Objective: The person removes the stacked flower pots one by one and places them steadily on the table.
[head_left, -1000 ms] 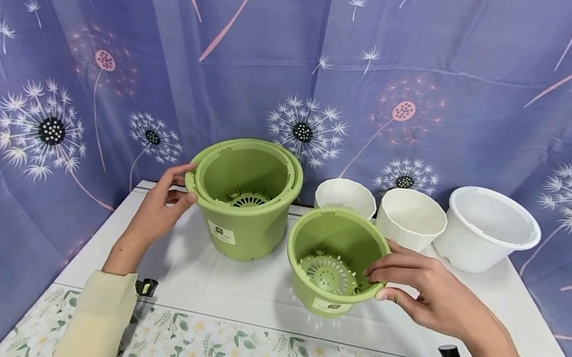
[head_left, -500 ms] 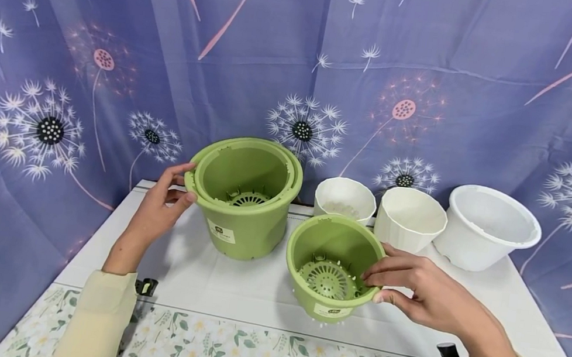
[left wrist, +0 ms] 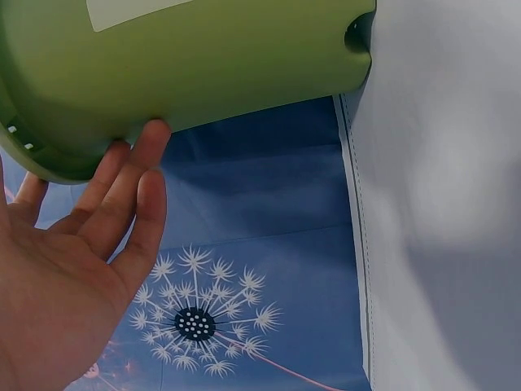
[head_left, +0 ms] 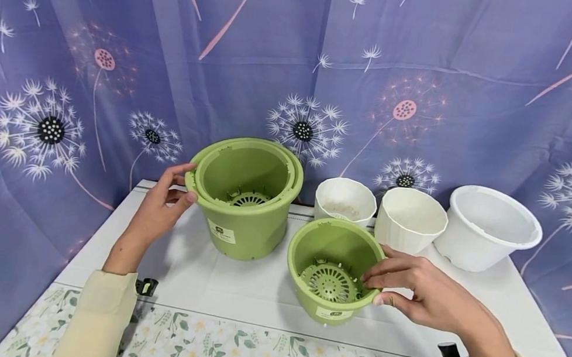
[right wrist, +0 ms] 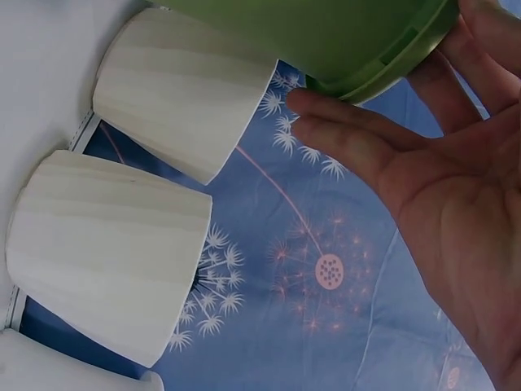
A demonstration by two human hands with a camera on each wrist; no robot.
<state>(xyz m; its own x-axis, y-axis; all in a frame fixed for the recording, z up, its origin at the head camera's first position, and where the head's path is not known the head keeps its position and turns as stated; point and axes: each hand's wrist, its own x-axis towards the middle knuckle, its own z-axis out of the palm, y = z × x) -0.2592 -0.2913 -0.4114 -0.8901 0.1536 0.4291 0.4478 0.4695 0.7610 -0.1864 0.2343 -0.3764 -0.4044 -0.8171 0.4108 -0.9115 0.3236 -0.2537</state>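
Note:
My left hand (head_left: pixel 158 205) holds the rim of the large green flower pot (head_left: pixel 253 236) at its left side. Another green pot (head_left: pixel 242 165) is nested inside, its slotted base showing. In the left wrist view, several fingertips touch the large pot's wall below the rim. My right hand (head_left: pixel 427 283) pinches the right rim of the smaller green flower pot (head_left: pixel 314 299), fingers inside and thumb outside. This pot leans toward me; its slotted bottom and front label show. Small white specks appear around its base. I cannot tell whether it touches the table.
Behind the smaller pot stand two faceted cream pots (head_left: pixel 345 197) (head_left: pixel 412 219) and a white pot (head_left: pixel 485 242) at right. The white tabletop (head_left: pixel 179 278) meets a floral strip (head_left: pixel 213 353) in front. A purple dandelion curtain (head_left: pixel 255 81) hangs behind.
The smaller green pot has shifted slightly toward me in my right hand, showing more of the faceted pot behind it. My left hand and the large pot have stayed put.

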